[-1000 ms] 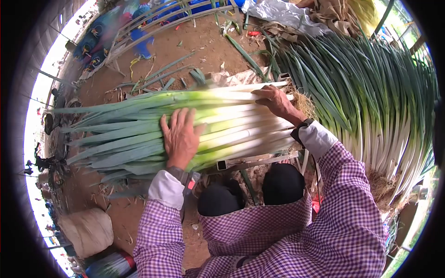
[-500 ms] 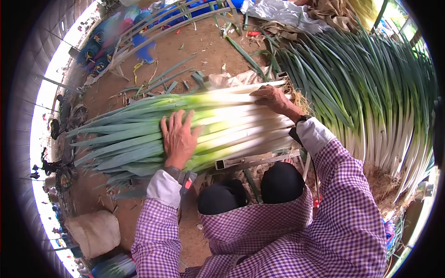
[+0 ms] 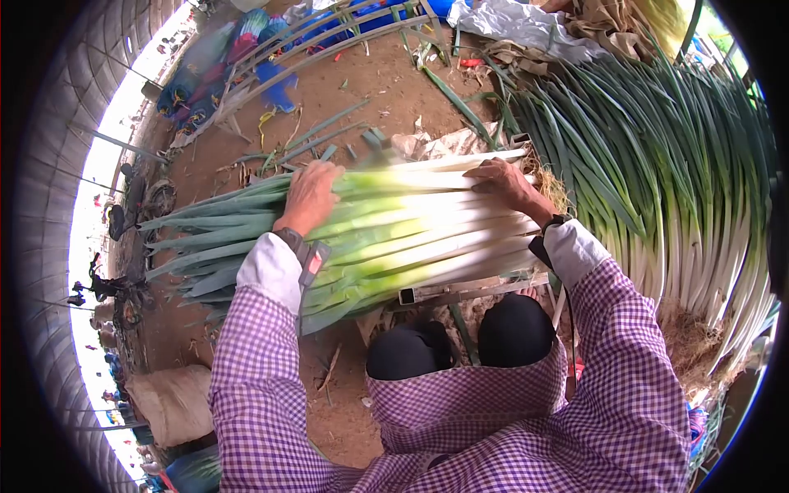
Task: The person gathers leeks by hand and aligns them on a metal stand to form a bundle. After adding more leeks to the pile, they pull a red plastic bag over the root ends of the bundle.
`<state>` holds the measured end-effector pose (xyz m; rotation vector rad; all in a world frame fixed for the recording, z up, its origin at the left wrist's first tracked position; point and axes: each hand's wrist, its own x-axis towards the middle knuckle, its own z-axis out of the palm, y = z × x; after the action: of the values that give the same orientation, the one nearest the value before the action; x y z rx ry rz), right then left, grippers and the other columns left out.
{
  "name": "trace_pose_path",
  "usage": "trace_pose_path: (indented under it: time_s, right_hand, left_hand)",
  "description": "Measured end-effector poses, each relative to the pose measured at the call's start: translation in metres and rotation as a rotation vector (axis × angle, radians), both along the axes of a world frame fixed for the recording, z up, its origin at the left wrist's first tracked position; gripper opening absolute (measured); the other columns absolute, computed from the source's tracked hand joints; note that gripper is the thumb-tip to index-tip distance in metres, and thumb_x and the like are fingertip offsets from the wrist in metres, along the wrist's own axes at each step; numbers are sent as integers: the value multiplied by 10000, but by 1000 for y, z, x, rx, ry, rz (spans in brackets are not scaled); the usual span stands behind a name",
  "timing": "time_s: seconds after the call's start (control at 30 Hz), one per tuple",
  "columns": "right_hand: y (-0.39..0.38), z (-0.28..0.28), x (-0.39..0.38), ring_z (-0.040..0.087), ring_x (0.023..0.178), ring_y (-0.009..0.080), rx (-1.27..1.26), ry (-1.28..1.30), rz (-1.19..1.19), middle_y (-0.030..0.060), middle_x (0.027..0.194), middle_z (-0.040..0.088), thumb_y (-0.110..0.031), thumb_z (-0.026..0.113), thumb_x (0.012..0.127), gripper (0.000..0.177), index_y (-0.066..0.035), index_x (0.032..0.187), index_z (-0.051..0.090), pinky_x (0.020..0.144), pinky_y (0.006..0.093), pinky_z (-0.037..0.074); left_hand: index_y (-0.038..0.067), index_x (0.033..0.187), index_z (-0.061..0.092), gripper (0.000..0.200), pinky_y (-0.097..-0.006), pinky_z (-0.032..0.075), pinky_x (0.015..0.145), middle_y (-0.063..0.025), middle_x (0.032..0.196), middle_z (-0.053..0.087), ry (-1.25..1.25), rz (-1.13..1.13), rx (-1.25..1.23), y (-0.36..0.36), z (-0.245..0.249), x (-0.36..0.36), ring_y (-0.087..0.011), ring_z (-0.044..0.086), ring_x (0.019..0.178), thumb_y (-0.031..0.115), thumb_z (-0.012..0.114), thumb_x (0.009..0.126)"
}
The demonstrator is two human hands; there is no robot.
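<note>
A wide bundle of leeks (image 3: 411,238) lies sideways across a metal-framed stand (image 3: 444,289) before my knees. Its green leaves point left and its white stalks end in roots on the right. My left hand (image 3: 311,195) is over the far side of the leaves, fingers close together and curled down on them. Near the root end, my right hand (image 3: 501,182) has its fingers bent around the far white stalks. The fingertips of both hands are partly hidden.
A large pile of leeks (image 3: 649,172) stands close on the right, roots toward me. Cut leaves (image 3: 329,140) litter the dirt floor beyond the stand. A pale sack (image 3: 174,403) sits at lower left, and a slatted wooden frame (image 3: 329,33) lies at the back.
My left hand has moved away from me, from lying spread on the middle of the leaves to curling over their far side. My right hand stays by the root end.
</note>
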<state>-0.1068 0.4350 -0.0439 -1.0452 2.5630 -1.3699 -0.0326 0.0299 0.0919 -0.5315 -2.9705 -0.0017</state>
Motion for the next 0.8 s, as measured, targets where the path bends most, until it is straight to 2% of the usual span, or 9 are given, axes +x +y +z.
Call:
trace_pose_path:
  time_s: [0.07,0.17,0.3,0.37,0.43,0.57,0.6,0.7,0.8]
  right_hand:
    - [0,-2,-1,708,1019,335,-9,1,-12,162,1112,745,-206,653,922,296,-62,1154,767,897,413,549]
    - [0,2,1,707,1013,333,-8,-2,-23,156,1105,745,-198,662,913,292,-72,1154,769,893,417,550]
    - [1,-5,0,701,1001,336,19,53,5,154,1094,743,-191,654,913,292,-79,1157,770,895,424,548]
    - [1,-13,-1,697,994,340,-15,52,11,156,1085,741,-207,614,935,299,-73,1152,771,896,426,545]
    - [2,-8,1,693,994,345,-3,99,17,161,1069,736,-244,522,979,353,-57,1148,770,898,429,540]
    - [3,-6,3,680,991,366,-49,52,29,158,1071,729,-239,473,993,389,-55,1176,763,901,441,533]
    - [2,-11,2,671,988,359,-26,164,11,156,1054,721,-211,492,992,363,-60,1176,767,902,441,528]
    - [2,-21,5,665,999,352,-137,89,5,154,1048,715,-138,621,934,294,-71,1181,766,905,441,527]
    - [-3,-6,30,611,1198,366,-136,111,-143,170,1256,668,-173,701,901,347,-96,1237,742,1055,441,484]
  left_hand:
    - [68,1325,633,495,-493,404,1089,-144,1313,646,-110,3,-24,-12,-9,-7,-344,578,1268,80,754,845]
    - [55,1330,623,470,-481,413,1080,-151,1293,660,-11,-46,-114,-13,-7,-2,-345,573,1284,92,729,874]
    - [25,1297,617,399,-491,424,1069,-164,1261,660,-96,-26,-36,2,17,26,-349,600,1232,154,697,929]
    - [-1,1266,614,395,-486,426,1071,-183,1257,655,-43,-39,115,2,8,40,-361,598,1221,181,705,928]
    - [-15,1250,611,414,-489,425,1067,-194,1246,649,48,-20,79,13,0,47,-372,591,1215,222,715,926]
    - [-20,1245,608,465,-485,414,1082,-204,1261,635,112,95,19,26,-14,54,-381,566,1231,296,724,923]
    - [-18,1247,607,464,-484,410,1087,-201,1268,631,139,98,-1,29,-19,54,-377,561,1240,296,721,926]
    - [-15,1282,595,479,-476,387,1122,-193,1328,609,160,120,-56,30,-29,53,-359,532,1294,300,707,939]
    - [-14,1324,581,503,-474,374,1148,-187,1377,593,182,142,-96,25,-38,54,-354,515,1331,305,695,953]
